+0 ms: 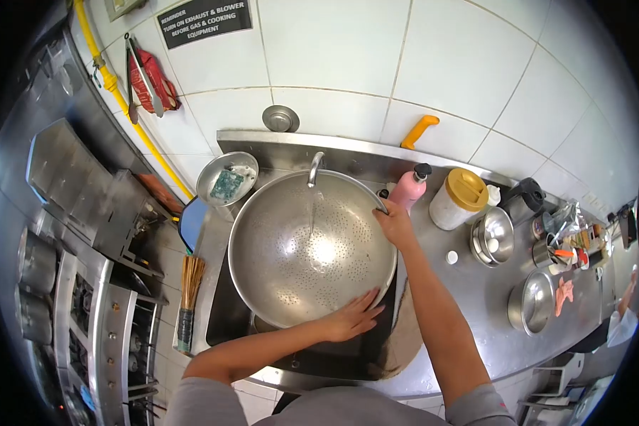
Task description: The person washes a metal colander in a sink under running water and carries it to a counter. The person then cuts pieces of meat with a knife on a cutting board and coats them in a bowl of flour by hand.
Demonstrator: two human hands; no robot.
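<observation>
A large metal colander [277, 234] with clusters of small holes lies over the dark sink [224, 312], its hollow side facing up. Water runs from the curved faucet [317, 169] into it. My right hand [396, 226] grips the colander's rim at the right, where a handle partly shows. Across the near inner side, close to the rim, my left hand [349, 317] rests with its fingers stretched out. Behind my right hand stands a pink pump bottle [408, 188]. At the colander's far left is a metal bowl [207, 177] holding a green scrubbing pad [226, 184] and suds.
Right of the sink, the steel counter [468, 319] carries a gold-lidded container [461, 199], stacked bowls [495, 234] and another metal bowl [531, 304]. A brown cloth [405, 337] hangs at the sink's right edge. A stick broom [190, 284] and stove [113, 334] stand left.
</observation>
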